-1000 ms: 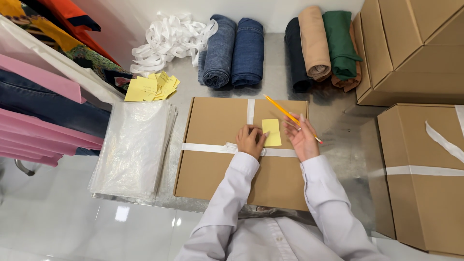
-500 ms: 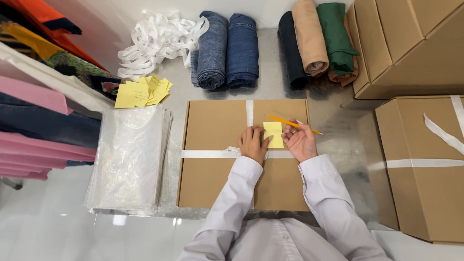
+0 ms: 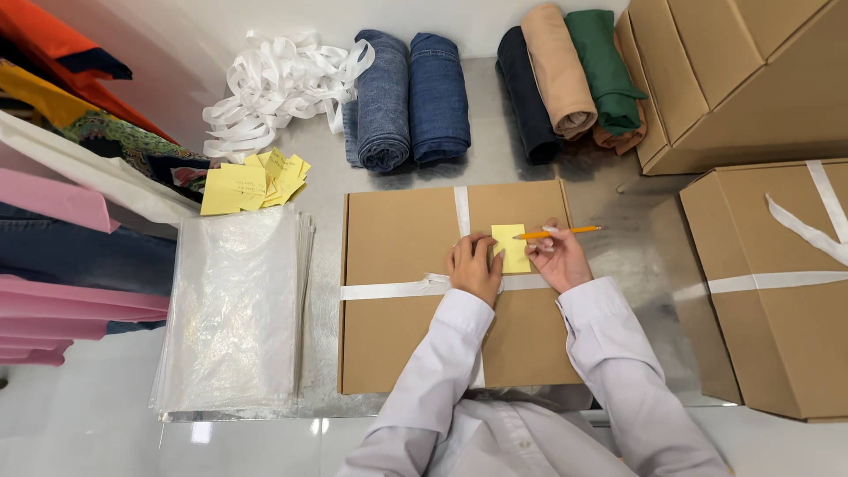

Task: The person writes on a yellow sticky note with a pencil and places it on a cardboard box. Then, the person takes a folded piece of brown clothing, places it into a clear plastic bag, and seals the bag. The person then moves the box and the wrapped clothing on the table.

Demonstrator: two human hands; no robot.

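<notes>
Box point(image 3: 415, 291) in front of you is already shut and tied with white ribbon point(image 3: 389, 288) running both ways, so the packing part looks done to me. Your left hand point(image 3: 474, 268) lies flat on the lid, fingers spread loosely, pinning the edge of a yellow sticky note point(image 3: 511, 246) just where the ribbons cross. Your right hand point(image 3: 556, 258) has its fingers pinched on an orange pencil point(image 3: 565, 232), which lies nearly level over the note's top edge. I'd say the labelling is what's left. Can't make out any writing on the note from here; it's too small. More yellow notes point(image 3: 252, 181) sit at the back left of the worktop point(image 3: 636, 238), beside a stack of clear bags point(image 3: 234, 309). The boxes on the right are cut off.
</notes>
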